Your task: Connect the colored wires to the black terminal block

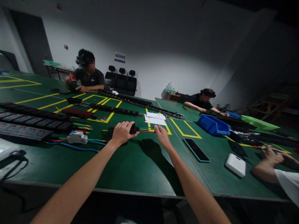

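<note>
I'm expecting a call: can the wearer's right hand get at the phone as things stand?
Probably yes: nothing seems to stand between the right hand and the phone to its right, though the hand's grip on the wires may need loosening first.

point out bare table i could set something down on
Free: green tabletop between left forearm and right forearm, bordered ahead by the black block; another patch between right forearm, phone and white box.
Crowded: left, with socket strips, white breaker and cables; right, around the blue bin.
</note>
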Tool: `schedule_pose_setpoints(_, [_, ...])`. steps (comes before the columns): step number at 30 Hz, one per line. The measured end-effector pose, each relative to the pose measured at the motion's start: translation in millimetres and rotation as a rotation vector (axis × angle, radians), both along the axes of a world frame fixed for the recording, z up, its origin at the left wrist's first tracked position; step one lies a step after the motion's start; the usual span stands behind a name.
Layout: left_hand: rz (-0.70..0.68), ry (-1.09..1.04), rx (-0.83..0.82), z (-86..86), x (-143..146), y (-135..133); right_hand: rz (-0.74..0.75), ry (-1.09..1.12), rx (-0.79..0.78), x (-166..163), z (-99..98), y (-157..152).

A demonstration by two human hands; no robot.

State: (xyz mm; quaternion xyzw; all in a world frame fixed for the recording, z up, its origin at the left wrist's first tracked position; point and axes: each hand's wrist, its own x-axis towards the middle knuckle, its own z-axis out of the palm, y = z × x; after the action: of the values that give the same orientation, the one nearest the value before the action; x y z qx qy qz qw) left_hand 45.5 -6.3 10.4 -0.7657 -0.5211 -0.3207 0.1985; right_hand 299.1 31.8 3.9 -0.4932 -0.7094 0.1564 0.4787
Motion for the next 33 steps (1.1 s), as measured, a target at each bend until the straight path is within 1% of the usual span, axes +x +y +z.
schedule_pose_setpoints(6, [0.000,-0.017,-0.025,1.0,1,-1,0.008,-0.064,0.047,0,3.1,-6])
schedule_pose_setpoints(12, [0.003,-0.027,-0.016,1.3,0,-1,-0.015,-0.113,0.020,2,4.6,-9])
schedule_pose_setpoints(21, [0.020,-0.016,-0.017,3.7,-1,-1,0.005,-0.077,-0.036,2,4.5,-7])
schedule_pose_setpoints(28, [0.017,-0.038,-0.021,4.0,-2,-1,0.056,-0.014,-0.003,-2,9.8,-11])
schedule_pose_setpoints(33, [-0.018,-0.019,-0.045,4.6,-3,-1,0.029,-0.001,0.029,-4,8.0,-11])
